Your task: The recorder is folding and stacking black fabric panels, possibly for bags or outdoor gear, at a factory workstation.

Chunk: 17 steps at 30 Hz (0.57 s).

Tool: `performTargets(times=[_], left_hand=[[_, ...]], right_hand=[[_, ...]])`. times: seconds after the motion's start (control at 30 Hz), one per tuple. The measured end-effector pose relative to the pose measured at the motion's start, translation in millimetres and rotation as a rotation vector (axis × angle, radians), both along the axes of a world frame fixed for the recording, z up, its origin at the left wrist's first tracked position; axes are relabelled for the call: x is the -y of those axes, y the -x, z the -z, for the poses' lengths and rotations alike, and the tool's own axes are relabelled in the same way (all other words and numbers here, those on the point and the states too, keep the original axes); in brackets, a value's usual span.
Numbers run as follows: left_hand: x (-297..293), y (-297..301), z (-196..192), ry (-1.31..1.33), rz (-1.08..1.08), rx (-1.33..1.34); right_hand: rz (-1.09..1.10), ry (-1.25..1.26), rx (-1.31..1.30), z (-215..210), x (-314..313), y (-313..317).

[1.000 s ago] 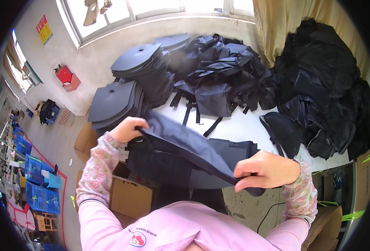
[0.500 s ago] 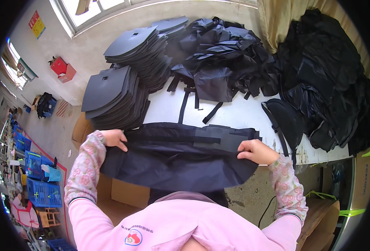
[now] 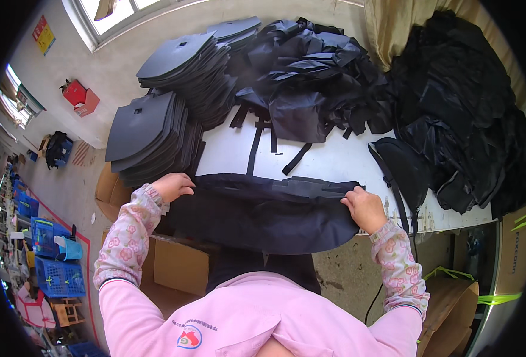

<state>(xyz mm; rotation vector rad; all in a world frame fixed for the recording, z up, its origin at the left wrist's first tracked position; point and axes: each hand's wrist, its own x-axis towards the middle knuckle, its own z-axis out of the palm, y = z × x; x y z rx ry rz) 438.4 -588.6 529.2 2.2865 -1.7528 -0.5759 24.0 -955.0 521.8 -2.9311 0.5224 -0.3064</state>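
Note:
A dark fabric panel (image 3: 263,217) stretches between my hands along the front edge of the white table (image 3: 340,160), its lower part hanging over the edge. My left hand (image 3: 174,187) pinches its upper left corner. My right hand (image 3: 364,208) grips the upper right corner between thumb and fingers. A strip of grey sheet (image 3: 313,187) shows behind the panel's top edge, mostly covered by the cloth. Just beyond lie black straps (image 3: 256,149). Right of my right hand rests a black pouch with a strap (image 3: 403,169).
Stacks of dark grey foam-like sheets (image 3: 141,128) stand at the left of the table. A heap of black fabric pieces (image 3: 310,77) lies at the back, and a taller black pile (image 3: 459,107) rises at the right. Cardboard boxes (image 3: 179,268) sit below the table.
Both hands have moved away from me toward the panel's upper corners, and its upper edge now covers more of the grey sheet. The view has shifted slightly.

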Motion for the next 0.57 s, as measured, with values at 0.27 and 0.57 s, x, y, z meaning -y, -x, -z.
performTargets(times=[0.27, 0.57], left_hand=[[-39, 22, -70, -0.261, -0.421, -0.446], [74, 178, -10, 0.336, -0.211, -0.296]], right_hand=[[0.102, -0.083, 0.036, 15, 13, 13], [0.101, -0.146, 0.113, 3, -4, 4]])
